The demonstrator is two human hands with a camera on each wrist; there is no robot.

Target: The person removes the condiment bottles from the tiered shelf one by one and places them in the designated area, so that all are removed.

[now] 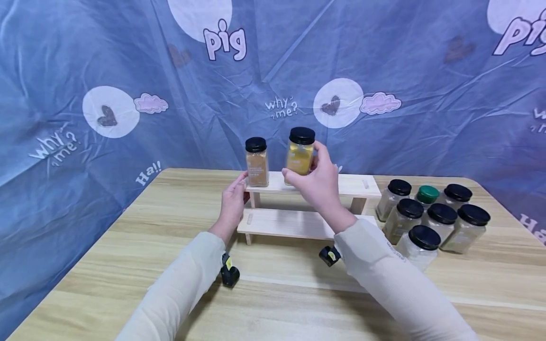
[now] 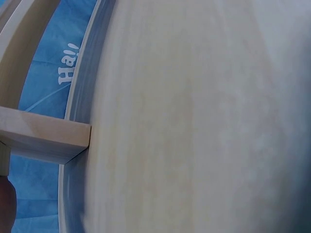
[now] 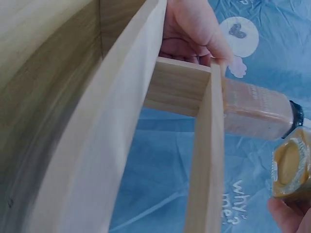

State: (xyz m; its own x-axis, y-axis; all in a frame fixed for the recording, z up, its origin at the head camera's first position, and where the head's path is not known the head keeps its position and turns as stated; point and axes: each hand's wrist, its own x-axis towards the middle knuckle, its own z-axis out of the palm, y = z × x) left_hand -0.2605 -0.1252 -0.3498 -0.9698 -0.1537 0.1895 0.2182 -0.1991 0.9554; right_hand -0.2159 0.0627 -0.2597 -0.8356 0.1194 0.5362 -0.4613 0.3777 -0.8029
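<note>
My right hand (image 1: 321,185) holds a square spice jar of yellow powder (image 1: 299,157) with a black lid, over the upper board of a two-step wooden rack (image 1: 294,223). In the right wrist view the base of that yellow jar (image 3: 290,164) shows, lifted off the board. A jar of brown powder (image 1: 258,169), also black-lidded, stands upright on the upper board's left end. There my left hand (image 1: 232,202) grips the rack's end, its fingers curled by the side support. The left wrist view shows mostly tabletop, with a wooden rack leg (image 2: 46,133) at its left.
Several spice jars (image 1: 409,208) with black lids, one jar with a green lid (image 1: 427,194) among them, stand grouped right of the rack on the wood-grain table (image 1: 128,265). A blue printed cloth (image 1: 256,76) hangs behind the table.
</note>
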